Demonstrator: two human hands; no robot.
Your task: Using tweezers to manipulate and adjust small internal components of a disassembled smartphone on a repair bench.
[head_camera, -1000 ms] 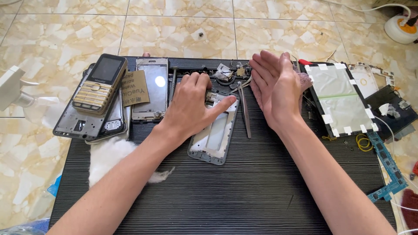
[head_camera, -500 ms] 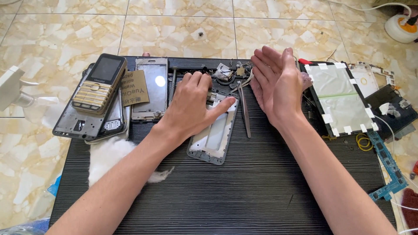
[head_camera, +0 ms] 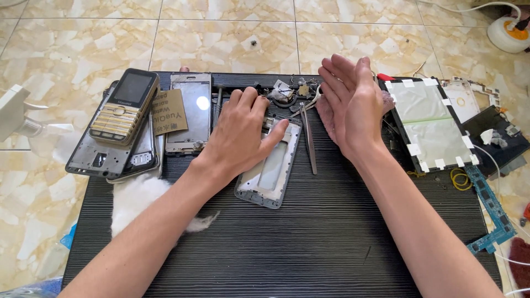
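The left hand (head_camera: 240, 135) is lying flat, fingers spread, pressing down the grey metal phone frame (head_camera: 269, 165) at the black ribbed surface's (head_camera: 309, 237) centre. At three o'clock, the right hand (head_camera: 353, 107) is hovering on edge, fingers pressed together, empty. Picking up the slim steel tweezers (head_camera: 308, 140) between them calls for a fine pinch.

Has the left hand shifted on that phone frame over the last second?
No. The left hand lies flat on the grey phone frame, in the same place beside the tweezers as before.

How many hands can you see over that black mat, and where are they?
2. The left hand lies flat on the grey metal phone frame at the mat's middle. The right hand stands open on edge beside the slim metal tweezers. None seems hidden.
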